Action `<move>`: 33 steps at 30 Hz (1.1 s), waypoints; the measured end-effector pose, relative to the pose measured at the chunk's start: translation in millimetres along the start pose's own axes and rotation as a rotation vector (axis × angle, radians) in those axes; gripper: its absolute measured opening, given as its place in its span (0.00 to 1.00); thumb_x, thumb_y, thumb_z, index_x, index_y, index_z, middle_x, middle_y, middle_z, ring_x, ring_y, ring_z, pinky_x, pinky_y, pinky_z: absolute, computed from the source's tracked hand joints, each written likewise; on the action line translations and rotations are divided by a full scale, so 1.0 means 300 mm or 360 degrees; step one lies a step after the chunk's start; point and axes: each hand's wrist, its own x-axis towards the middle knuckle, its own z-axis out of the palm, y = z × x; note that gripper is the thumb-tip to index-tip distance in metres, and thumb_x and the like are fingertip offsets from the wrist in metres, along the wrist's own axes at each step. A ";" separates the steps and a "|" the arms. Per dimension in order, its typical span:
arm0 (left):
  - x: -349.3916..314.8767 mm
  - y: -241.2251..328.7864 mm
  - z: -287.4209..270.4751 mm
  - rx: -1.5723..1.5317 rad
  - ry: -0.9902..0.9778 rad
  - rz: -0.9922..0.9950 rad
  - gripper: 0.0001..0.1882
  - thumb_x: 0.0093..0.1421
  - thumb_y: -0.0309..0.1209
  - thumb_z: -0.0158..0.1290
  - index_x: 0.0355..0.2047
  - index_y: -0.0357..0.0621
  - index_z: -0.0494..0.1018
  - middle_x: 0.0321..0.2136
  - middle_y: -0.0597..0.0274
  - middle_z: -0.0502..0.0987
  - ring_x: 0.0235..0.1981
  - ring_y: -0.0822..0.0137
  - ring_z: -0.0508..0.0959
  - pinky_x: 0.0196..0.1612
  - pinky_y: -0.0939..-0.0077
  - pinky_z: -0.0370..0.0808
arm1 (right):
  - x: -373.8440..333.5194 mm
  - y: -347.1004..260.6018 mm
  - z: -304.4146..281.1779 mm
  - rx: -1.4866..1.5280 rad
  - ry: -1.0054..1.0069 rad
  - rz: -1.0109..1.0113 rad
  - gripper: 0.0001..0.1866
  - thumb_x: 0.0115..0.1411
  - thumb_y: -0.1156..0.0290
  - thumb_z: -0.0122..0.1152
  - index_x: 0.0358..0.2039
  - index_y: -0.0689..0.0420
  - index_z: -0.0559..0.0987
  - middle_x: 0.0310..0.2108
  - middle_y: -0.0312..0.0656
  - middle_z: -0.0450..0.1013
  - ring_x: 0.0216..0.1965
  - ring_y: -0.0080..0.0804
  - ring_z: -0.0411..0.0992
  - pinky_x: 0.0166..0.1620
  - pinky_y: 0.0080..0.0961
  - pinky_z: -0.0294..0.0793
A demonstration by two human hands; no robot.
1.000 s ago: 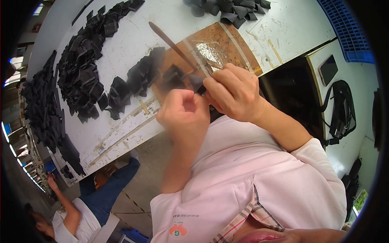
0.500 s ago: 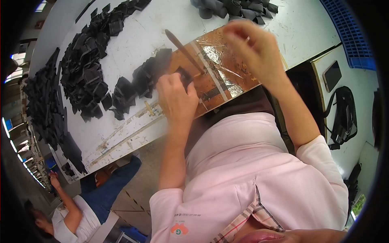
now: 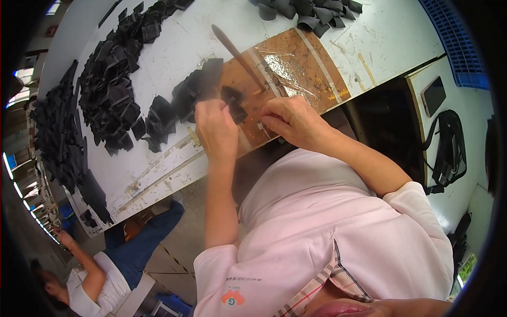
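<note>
Left hand, centre of the frame: fingers curled narrow at the black fabric pieces on the board; we cannot tell whether one is gripped. Right hand, just right of centre: fingertips drawn together; we cannot tell what, if anything, lies between them. Black fabric piece, one, dark and partly hidden: on the board between the two hands, just beside the left fingers.

Table edge: we trace it from lower left up towards the right, passing just below the hands. Brown board, centre: taped across, glossy in part, its near side close to the table edge. Brown stick, one: lying aslant over the board's upper left corner. Row of black pieces: left of the left hand. White tabletop: we see a band of it between that row and the curved black heap, upper left, and more right of the board. Black curled pieces: top centre. Blue plastic basket: upper right corner.

Against the frame before, we record the right hand lowered from above the board's upper right, its fingers closer together; the left remains at the pieces.
</note>
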 end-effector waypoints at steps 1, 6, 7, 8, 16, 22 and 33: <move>0.001 0.000 0.002 -0.0035 0.0106 0.0049 0.05 0.48 0.21 0.52 0.28 0.36 0.69 0.27 0.56 0.69 0.25 0.60 0.70 0.28 0.71 0.67 | -0.002 0.005 0.009 0.0000 0.0005 0.0001 0.08 0.50 0.72 0.56 0.26 0.65 0.75 0.23 0.52 0.71 0.24 0.43 0.71 0.28 0.30 0.70; -0.034 0.041 -0.022 -0.0659 0.0321 -0.0348 0.04 0.51 0.22 0.54 0.26 0.37 0.70 0.20 0.71 0.68 0.17 0.83 0.62 0.21 0.89 0.61 | 0.018 0.037 0.097 0.0355 0.0566 -0.0143 0.08 0.53 0.70 0.56 0.30 0.62 0.73 0.22 0.36 0.69 0.22 0.25 0.68 0.27 0.20 0.68; -0.033 0.069 -0.028 -0.1038 0.0297 -0.0499 0.04 0.51 0.21 0.54 0.26 0.37 0.70 0.19 0.71 0.68 0.17 0.84 0.62 0.20 0.90 0.60 | 0.026 0.029 0.103 0.0353 0.0564 -0.0145 0.08 0.53 0.70 0.56 0.30 0.62 0.73 0.22 0.36 0.69 0.22 0.25 0.68 0.27 0.20 0.68; -0.035 0.086 -0.032 -0.1417 0.0268 -0.0649 0.03 0.51 0.21 0.53 0.26 0.37 0.69 0.18 0.71 0.69 0.16 0.84 0.62 0.19 0.91 0.59 | 0.035 0.021 0.103 0.0783 0.0434 0.0042 0.09 0.53 0.69 0.57 0.30 0.61 0.73 0.22 0.33 0.69 0.22 0.22 0.67 0.26 0.18 0.68; -0.021 0.072 -0.081 -0.2448 -0.0223 -0.1205 0.09 0.53 0.26 0.49 0.34 0.36 0.69 0.24 0.62 0.72 0.15 0.78 0.63 0.14 0.88 0.54 | 0.050 -0.015 0.034 0.1384 0.0114 0.0518 0.08 0.57 0.67 0.50 0.27 0.58 0.73 0.21 0.30 0.68 0.20 0.14 0.63 0.22 0.13 0.65; -0.013 0.073 -0.112 -0.2595 -0.0610 -0.1139 0.08 0.53 0.28 0.50 0.31 0.35 0.70 0.23 0.60 0.73 0.14 0.78 0.64 0.14 0.89 0.54 | 0.047 -0.009 0.008 0.1453 -0.0002 0.0506 0.08 0.58 0.67 0.49 0.27 0.57 0.74 0.20 0.30 0.68 0.20 0.14 0.62 0.23 0.11 0.63; -0.037 0.064 -0.092 -0.2590 -0.0621 -0.1106 0.05 0.52 0.24 0.52 0.28 0.36 0.70 0.21 0.61 0.73 0.14 0.79 0.64 0.15 0.92 0.56 | 0.038 -0.018 0.011 0.1226 -0.0097 0.0642 0.08 0.55 0.69 0.53 0.25 0.60 0.74 0.20 0.36 0.71 0.19 0.20 0.67 0.24 0.14 0.66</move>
